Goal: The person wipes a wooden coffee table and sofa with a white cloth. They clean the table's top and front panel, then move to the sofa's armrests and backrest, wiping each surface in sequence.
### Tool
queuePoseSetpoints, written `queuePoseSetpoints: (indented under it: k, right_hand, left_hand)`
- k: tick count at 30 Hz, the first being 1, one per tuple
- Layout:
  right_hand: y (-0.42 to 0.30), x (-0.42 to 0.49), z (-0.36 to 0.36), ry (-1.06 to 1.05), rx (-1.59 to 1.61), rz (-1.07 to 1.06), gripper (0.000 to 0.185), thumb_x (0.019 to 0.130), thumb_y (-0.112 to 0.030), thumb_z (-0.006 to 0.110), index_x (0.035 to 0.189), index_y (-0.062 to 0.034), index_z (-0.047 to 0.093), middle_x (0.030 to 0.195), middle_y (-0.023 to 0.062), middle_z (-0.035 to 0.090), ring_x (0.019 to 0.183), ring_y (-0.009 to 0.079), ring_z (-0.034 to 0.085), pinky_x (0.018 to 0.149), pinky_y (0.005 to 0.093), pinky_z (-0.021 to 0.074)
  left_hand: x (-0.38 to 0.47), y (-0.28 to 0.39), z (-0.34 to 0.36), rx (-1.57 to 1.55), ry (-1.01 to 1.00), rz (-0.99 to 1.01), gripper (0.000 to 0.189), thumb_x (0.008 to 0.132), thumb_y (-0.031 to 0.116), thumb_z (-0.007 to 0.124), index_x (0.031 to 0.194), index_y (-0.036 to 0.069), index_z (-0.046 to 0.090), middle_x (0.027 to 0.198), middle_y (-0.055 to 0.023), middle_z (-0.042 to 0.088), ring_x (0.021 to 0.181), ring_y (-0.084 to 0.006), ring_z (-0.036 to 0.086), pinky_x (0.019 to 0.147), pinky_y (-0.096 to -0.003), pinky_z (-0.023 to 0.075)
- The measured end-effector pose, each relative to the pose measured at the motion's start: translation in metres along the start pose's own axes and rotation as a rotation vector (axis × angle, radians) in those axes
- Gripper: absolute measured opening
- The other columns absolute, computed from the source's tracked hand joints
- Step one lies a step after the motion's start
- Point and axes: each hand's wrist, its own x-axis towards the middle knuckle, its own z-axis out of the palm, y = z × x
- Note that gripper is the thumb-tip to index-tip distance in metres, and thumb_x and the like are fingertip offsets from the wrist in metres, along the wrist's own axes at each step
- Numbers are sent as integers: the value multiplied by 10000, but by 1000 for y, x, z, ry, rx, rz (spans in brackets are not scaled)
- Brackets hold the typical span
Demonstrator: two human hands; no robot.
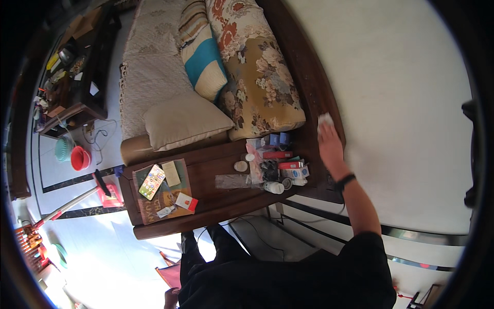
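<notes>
My right hand (330,145) presses a crumpled white cloth or tissue (325,119) on the dark wooden ledge (322,83) behind the sofa, close to the wall. A black band circles that wrist. Below and left of the hand, boxes, white bottles (273,187) and plastic bags stand on the wooden side table (216,197). At the bottom left of the view, my left hand (171,297) hangs low beside my body, partly cut off; whether it holds anything is unclear.
A phone (152,182), papers and a small red-and-white box (186,202) lie on a printed mat at the table's left end. Cushions (189,120) and a floral cover (266,89) fill the sofa. A red dustpan (110,195) and red bucket (80,158) stand on the floor.
</notes>
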Motion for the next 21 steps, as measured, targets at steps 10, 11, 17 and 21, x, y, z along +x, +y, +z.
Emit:
queuePoseSetpoints:
  k: [10,11,17,21]
  right_hand:
    - [15,112,38,-196,-202,15,433,1034,-192,494,1392,17,620,1582,131,490,1537,301,341,1308,452,191]
    - [16,137,42,-321,-247,63,475,1048,-195,473,1462,18,570,1605,123,466,1555,300,310,1313,446,171]
    - [17,102,33,-339,-170,-54,466,1003,-190,580,1432,-9,610,1570,100,495,1540,287,313,1311,442,179]
    - [-4,-27,32,-36,136,-3,375,938,-38,545,1283,54,659,1411,189,605,1408,336,500,1222,405,387]
  left_hand:
    - [-13,-44,-2,-428,126,-295,209,1005,11,567,1135,-66,711,1026,-170,762,896,-243,737,809,-347,595]
    - [-25,-54,-3,-332,142,-256,200,1004,25,577,1118,-58,718,1027,-166,760,893,-236,734,810,-342,591]
    - [-54,-73,4,246,53,18,268,984,270,619,904,78,789,896,-119,785,882,-263,764,789,-376,593]
    - [-38,-44,-16,318,-95,205,291,982,260,568,866,41,720,805,-127,735,699,-220,638,628,-392,499]
